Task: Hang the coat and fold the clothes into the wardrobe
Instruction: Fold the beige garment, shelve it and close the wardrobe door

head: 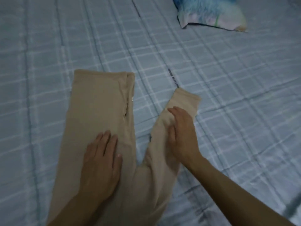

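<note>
Beige trousers lay on the bed, near its close edge, with the legs spread apart in a V and the hems pointing away from the person. The waist could not be seen: it ran out of view at the bottom of the frame, partly under the forearms. The left hand rested flat on the left leg, palm down, its fingers straight and close together. The right hand lay on the right leg near the hem, tipped onto its edge, with the fingers straight and together and the thumb held lower against the cloth; neither hand pinched anything. How hard the right hand pressed could not be told. A lengthwise crease ran along the inner side of the left leg, and whether that leg lay doubled was unclear. The right leg was rumpled under and behind the right hand. A blue checked cover spread over the whole bed, whose edges all lay out of frame. A dark printed strip on the cover lay just beyond the right hem, its lettering too blurred to read. A blue-patterned pillow sat towards the far right corner, cut off by the top of the frame and soft with blur.
</note>
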